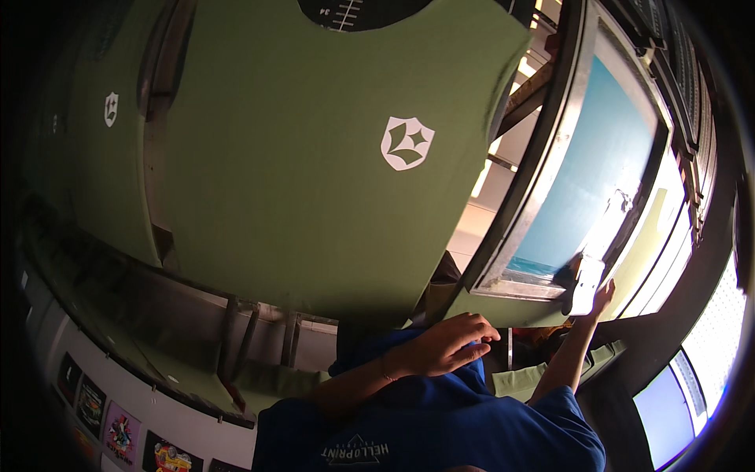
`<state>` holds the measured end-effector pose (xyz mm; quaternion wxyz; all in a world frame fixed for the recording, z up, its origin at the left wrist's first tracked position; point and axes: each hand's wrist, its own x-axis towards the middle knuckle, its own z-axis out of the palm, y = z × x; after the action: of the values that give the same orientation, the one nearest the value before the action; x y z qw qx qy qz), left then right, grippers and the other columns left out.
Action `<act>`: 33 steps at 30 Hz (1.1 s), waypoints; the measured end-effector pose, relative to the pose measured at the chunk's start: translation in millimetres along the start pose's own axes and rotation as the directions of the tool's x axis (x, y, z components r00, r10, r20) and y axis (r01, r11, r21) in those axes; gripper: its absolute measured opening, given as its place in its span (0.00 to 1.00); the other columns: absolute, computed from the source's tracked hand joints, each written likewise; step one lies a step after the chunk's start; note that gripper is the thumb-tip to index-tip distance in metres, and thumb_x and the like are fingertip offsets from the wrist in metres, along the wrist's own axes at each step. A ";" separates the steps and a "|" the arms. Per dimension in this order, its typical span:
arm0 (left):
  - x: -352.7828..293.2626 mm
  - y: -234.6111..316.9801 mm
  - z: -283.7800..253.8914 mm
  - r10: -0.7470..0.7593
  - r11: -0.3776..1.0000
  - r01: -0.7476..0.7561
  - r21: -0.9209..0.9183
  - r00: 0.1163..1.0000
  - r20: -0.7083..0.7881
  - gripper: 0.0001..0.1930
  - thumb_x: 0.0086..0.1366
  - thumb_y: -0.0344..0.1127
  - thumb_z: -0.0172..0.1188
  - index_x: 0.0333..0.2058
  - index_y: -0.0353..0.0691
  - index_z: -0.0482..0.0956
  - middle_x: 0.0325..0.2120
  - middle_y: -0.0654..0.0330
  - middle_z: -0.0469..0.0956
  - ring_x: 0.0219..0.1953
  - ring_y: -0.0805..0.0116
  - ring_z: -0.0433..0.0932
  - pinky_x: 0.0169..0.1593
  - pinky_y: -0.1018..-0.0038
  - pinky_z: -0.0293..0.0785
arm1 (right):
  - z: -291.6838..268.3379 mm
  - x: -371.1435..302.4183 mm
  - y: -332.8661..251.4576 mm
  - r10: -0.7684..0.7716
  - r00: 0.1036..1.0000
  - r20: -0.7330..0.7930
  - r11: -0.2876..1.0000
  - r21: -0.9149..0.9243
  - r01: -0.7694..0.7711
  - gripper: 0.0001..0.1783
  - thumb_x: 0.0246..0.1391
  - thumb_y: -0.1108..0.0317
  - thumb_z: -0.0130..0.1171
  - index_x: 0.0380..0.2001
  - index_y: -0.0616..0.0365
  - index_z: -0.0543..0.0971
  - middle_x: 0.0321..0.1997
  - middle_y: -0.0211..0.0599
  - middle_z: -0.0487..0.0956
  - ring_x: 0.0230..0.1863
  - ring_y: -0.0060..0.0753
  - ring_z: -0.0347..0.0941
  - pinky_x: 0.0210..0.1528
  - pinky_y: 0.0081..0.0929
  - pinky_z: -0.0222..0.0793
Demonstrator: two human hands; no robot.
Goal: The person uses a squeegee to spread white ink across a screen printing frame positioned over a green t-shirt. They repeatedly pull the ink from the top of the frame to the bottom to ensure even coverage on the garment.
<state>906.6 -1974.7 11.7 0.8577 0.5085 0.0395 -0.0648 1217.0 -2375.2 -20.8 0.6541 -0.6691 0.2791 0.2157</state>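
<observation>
A green T-shirt (299, 173) is spread flat in front of me, with a small white shield print (407, 143) on its chest. My left hand (452, 344) hovers by my blue shirt near the green shirt's lower edge, fingers loosely bent, with nothing visible in it. At the near right corner of a metal-framed printing screen (582, 149), my right hand (602, 300) closes on a white flat piece (586, 285). Its fingers are partly hidden behind that piece. Blue-green mesh fills the screen, and strong glare washes out its right side.
Another green shirt (86, 149) with the same print lies to the left. More printing screens (664, 228) stand at the right, beside metal arms. Colourful pictures (122, 429) line the wall at lower left. A bright monitor (667, 417) glows at lower right.
</observation>
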 end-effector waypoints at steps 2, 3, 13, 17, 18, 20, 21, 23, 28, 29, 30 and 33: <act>-1.1 15.3 10.3 0.012 0.999 -0.012 0.047 1.000 0.012 0.14 0.74 0.34 0.52 0.54 0.37 0.74 0.46 0.54 0.75 0.50 0.59 0.75 0.57 0.66 0.69 | -51.1 24.5 1.9 -0.065 0.998 0.026 0.998 -0.017 0.066 0.32 0.63 0.42 0.47 0.60 0.55 0.66 0.45 0.45 0.80 0.38 0.47 0.82 0.38 0.44 0.82; -1.6 23.9 15.7 0.015 0.997 -0.016 0.070 1.000 0.011 0.14 0.74 0.34 0.52 0.54 0.37 0.74 0.46 0.55 0.75 0.50 0.59 0.75 0.56 0.66 0.69 | -79.6 47.3 1.1 -0.152 0.988 0.001 0.987 -0.050 0.152 0.31 0.64 0.43 0.47 0.59 0.55 0.67 0.46 0.43 0.80 0.40 0.45 0.82 0.41 0.43 0.82; 37.9 12.7 107.7 -0.107 0.951 0.163 0.264 0.971 -0.215 0.12 0.76 0.35 0.52 0.50 0.35 0.76 0.41 0.61 0.76 0.42 0.74 0.75 0.49 0.75 0.72 | -12.2 20.1 4.6 -0.116 0.964 0.238 0.982 0.171 0.076 0.22 0.68 0.51 0.45 0.51 0.55 0.77 0.47 0.33 0.82 0.49 0.32 0.79 0.57 0.32 0.72; 58.9 -3.7 148.7 -0.134 0.957 0.201 0.211 0.946 -0.294 0.11 0.75 0.34 0.52 0.50 0.36 0.77 0.40 0.62 0.77 0.42 0.76 0.74 0.47 0.78 0.72 | -9.5 38.7 13.9 -0.196 0.927 0.321 0.952 0.288 0.101 0.30 0.69 0.49 0.40 0.58 0.62 0.73 0.53 0.39 0.80 0.53 0.34 0.77 0.59 0.34 0.71; 61.9 -3.1 159.0 -0.138 0.957 0.208 0.202 0.940 -0.311 0.11 0.75 0.34 0.53 0.49 0.35 0.77 0.39 0.63 0.77 0.40 0.77 0.74 0.46 0.78 0.72 | -9.0 38.7 16.8 -0.187 0.932 0.309 0.937 0.340 0.075 0.33 0.70 0.48 0.38 0.60 0.66 0.71 0.54 0.40 0.80 0.52 0.36 0.77 0.57 0.35 0.73; 63.8 -7.8 170.2 -0.142 0.956 0.217 0.200 0.933 -0.331 0.10 0.75 0.34 0.53 0.48 0.35 0.77 0.38 0.63 0.77 0.39 0.78 0.74 0.46 0.79 0.71 | 2.1 24.2 6.3 -0.237 0.914 0.329 0.928 0.355 0.113 0.31 0.69 0.51 0.39 0.58 0.69 0.73 0.48 0.35 0.80 0.46 0.31 0.78 0.51 0.31 0.74; 62.3 -11.2 174.8 -0.149 0.954 0.223 0.203 0.934 -0.326 0.10 0.75 0.34 0.53 0.48 0.35 0.77 0.38 0.63 0.77 0.39 0.78 0.74 0.46 0.79 0.71 | -6.3 30.9 14.9 -0.213 0.944 0.253 0.935 0.332 0.122 0.31 0.69 0.51 0.39 0.57 0.69 0.73 0.43 0.31 0.79 0.42 0.28 0.76 0.47 0.28 0.73; 66.6 -11.6 182.0 -0.160 0.950 0.236 0.205 0.931 -0.329 0.11 0.76 0.35 0.52 0.49 0.36 0.77 0.38 0.64 0.78 0.41 0.79 0.75 0.47 0.80 0.71 | -7.5 39.2 23.3 -0.200 0.971 0.133 0.939 0.308 0.151 0.30 0.69 0.53 0.40 0.58 0.68 0.73 0.31 0.23 0.70 0.32 0.21 0.70 0.39 0.23 0.69; 79.4 -29.4 187.4 -0.246 0.935 0.300 0.189 0.933 -0.264 0.12 0.76 0.37 0.52 0.49 0.36 0.77 0.38 0.65 0.78 0.42 0.79 0.75 0.48 0.79 0.72 | -9.5 40.4 23.6 -0.231 0.961 0.155 0.962 0.183 0.202 0.31 0.68 0.53 0.37 0.58 0.69 0.74 0.34 0.30 0.78 0.35 0.25 0.74 0.42 0.25 0.73; 86.3 -27.6 189.2 -0.264 0.929 0.311 0.199 0.937 -0.231 0.12 0.76 0.38 0.52 0.49 0.36 0.77 0.38 0.65 0.78 0.41 0.79 0.75 0.48 0.79 0.72 | -16.5 50.5 32.2 -0.245 0.954 0.172 0.961 0.171 0.216 0.31 0.68 0.53 0.37 0.58 0.68 0.74 0.34 0.30 0.77 0.36 0.26 0.75 0.42 0.25 0.73; 90.3 -30.0 191.7 -0.278 0.925 0.321 0.205 0.937 -0.212 0.13 0.76 0.38 0.51 0.49 0.36 0.77 0.38 0.65 0.78 0.41 0.79 0.75 0.48 0.79 0.73 | -13.0 52.7 32.3 -0.256 0.945 0.205 0.962 0.154 0.227 0.31 0.68 0.53 0.37 0.58 0.68 0.74 0.34 0.30 0.77 0.36 0.26 0.75 0.43 0.26 0.74; 109.7 -54.3 191.3 -0.311 0.933 0.332 0.138 0.938 -0.150 0.13 0.76 0.39 0.51 0.48 0.36 0.77 0.38 0.64 0.79 0.39 0.79 0.76 0.46 0.79 0.75 | -7.1 50.2 22.4 -0.209 0.959 0.194 0.975 0.117 0.189 0.30 0.67 0.51 0.41 0.57 0.65 0.76 0.39 0.32 0.80 0.38 0.26 0.76 0.43 0.27 0.73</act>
<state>1007.2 -2176.1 41.7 0.7871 0.5661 0.1709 -0.1753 1239.4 -2386.6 -70.2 0.7295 -0.6353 0.1516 0.2028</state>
